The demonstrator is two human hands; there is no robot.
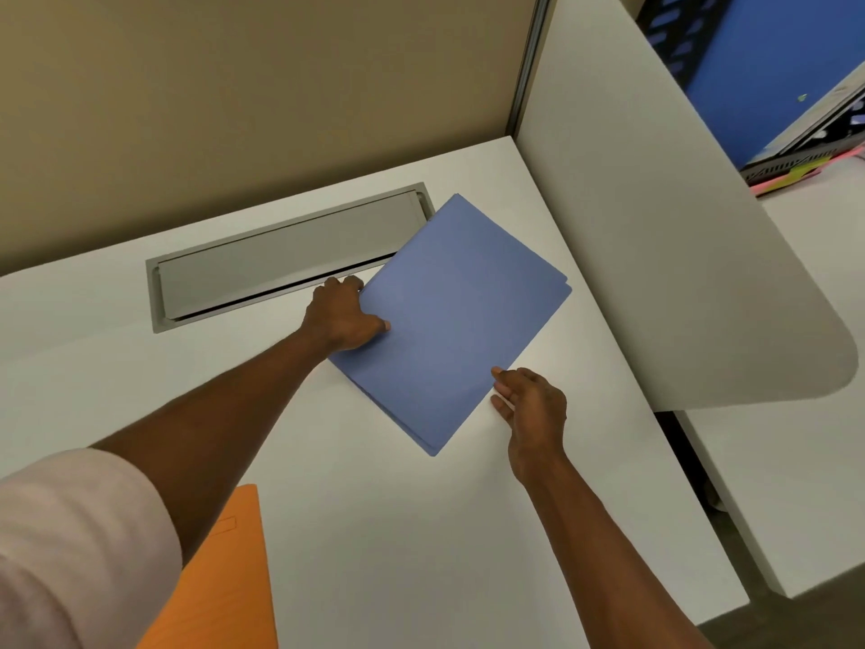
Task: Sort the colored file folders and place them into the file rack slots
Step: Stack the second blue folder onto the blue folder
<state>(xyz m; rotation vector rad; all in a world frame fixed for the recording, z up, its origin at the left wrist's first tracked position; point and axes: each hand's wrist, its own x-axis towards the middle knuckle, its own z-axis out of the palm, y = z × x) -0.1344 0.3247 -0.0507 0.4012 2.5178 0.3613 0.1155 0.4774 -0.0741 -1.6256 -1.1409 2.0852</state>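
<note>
Folders (458, 316) pinched in left hand (344, 318); right hand (531, 407) relaxed, touching edge.

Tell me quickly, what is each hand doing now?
Left hand: holding the blue folders.
Right hand: open, touching the folders' edge.

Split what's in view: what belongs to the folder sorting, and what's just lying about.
Job: blue paper folders, gripped by left hand, right hand touching their edge; orange paper folder; black perforated rack, top right.
Lying about: grey metal desk hatch; white partition panel; pink and yellow papers.
</note>
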